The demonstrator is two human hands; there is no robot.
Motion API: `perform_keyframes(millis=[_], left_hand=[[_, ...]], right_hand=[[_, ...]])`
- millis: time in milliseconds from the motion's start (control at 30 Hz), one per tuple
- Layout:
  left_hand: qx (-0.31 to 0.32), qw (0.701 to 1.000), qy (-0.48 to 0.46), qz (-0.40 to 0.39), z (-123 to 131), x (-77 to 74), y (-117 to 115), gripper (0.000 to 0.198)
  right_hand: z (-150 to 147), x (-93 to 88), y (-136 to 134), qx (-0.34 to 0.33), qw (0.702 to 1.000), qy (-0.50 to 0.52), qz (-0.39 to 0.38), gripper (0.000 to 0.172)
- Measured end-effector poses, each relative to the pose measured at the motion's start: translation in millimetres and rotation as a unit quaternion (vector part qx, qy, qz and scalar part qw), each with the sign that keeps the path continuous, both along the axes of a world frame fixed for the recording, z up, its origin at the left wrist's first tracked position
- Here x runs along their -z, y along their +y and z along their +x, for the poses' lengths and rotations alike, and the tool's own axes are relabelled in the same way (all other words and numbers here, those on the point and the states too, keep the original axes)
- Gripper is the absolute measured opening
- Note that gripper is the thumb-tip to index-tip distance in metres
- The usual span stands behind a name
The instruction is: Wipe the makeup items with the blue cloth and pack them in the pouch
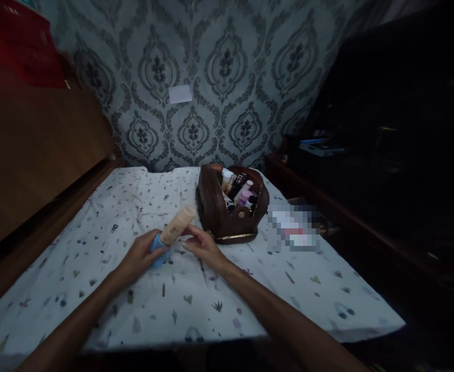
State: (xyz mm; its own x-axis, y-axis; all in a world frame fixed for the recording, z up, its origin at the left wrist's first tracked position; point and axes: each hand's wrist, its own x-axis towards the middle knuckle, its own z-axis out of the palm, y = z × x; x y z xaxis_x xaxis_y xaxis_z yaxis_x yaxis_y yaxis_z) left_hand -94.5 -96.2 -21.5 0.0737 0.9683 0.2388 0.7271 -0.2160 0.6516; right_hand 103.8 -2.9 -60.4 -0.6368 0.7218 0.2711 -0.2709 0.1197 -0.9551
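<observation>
My left hand (pixel 141 253) is closed around a beige cosmetic bottle (pixel 175 226), which is tilted with its upper end to the right. Something light blue (pixel 159 250), perhaps a cloth, wraps the bottle's lower end in the same hand. Beside the bottle is my right hand (pixel 205 248), thumb and forefinger apart with nothing visible between them; its fingertips are close to the bottle, and I cannot tell whether they touch it. Behind my right hand a brown toiletry bag (pixel 211 204) stands unzipped. Inside it are several small bottles and tubes, among them a pink-purple bottle (pixel 244 197).
A white patterned cloth (pixel 134 315) covers the table. To the right of the bag lies a blurred-out item (pixel 294 227). Wooden furniture (pixel 36 139) borders the left side, with a red object (pixel 21 46) on top. Dark furniture rises at the right; patterned wallpaper (pixel 227 67) covers the back wall.
</observation>
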Motion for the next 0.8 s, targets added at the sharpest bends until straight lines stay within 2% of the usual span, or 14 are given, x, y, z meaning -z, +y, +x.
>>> perform_keyframes(millis=[100, 200, 233, 333, 400, 433, 500, 533, 600, 667, 800], left_hand=[[0.036, 0.992, -0.109, -0.047, 28, 3.8, 4, 0.033], [0.071, 0.989, -0.112, -0.070, 38, 9.7, 10, 0.035], [0.062, 0.990, -0.106, -0.066, 36, 9.9, 12, 0.037], [-0.041, 0.993, -0.110, -0.010, 23, 1.2, 20, 0.047], [-0.115, 0.984, -0.120, 0.056, 14, -11.3, 27, 0.046], [-0.128, 0.980, -0.123, 0.085, 10, -18.2, 30, 0.045], [-0.102, 0.980, -0.115, 0.126, 6, -30.5, 37, 0.047], [-0.066, 0.985, -0.103, 0.125, 5, -35.1, 39, 0.051], [0.021, 0.994, -0.073, 0.085, 6, -39.9, 43, 0.051], [0.074, 0.995, -0.058, 0.035, 9, -39.4, 45, 0.044], [0.045, 0.997, -0.059, 0.017, 13, -31.6, 44, 0.039]], right_hand=[[2, -4.0, -6, -0.040, 0.998, 0.024, -0.040, 0.059], [3, -7.0, -9, -0.026, 0.995, 0.034, -0.091, 0.057], [4, -7.5, -10, -0.021, 0.993, 0.040, -0.109, 0.058], [4, -8.2, -9, -0.018, 0.986, 0.053, -0.158, 0.058], [5, -8.6, -8, -0.029, 0.982, 0.050, -0.178, 0.056], [5, -9.2, -8, -0.044, 0.981, 0.045, -0.186, 0.055], [8, -11.2, -10, -0.094, 0.974, 0.029, -0.206, 0.054], [9, -12.6, -11, -0.127, 0.968, 0.017, -0.218, 0.054], [13, -15.4, -12, -0.195, 0.950, -0.013, -0.243, 0.054], [15, -17.0, -14, -0.233, 0.936, -0.038, -0.261, 0.055], [17, -16.1, -14, -0.221, 0.938, -0.079, -0.253, 0.052]])
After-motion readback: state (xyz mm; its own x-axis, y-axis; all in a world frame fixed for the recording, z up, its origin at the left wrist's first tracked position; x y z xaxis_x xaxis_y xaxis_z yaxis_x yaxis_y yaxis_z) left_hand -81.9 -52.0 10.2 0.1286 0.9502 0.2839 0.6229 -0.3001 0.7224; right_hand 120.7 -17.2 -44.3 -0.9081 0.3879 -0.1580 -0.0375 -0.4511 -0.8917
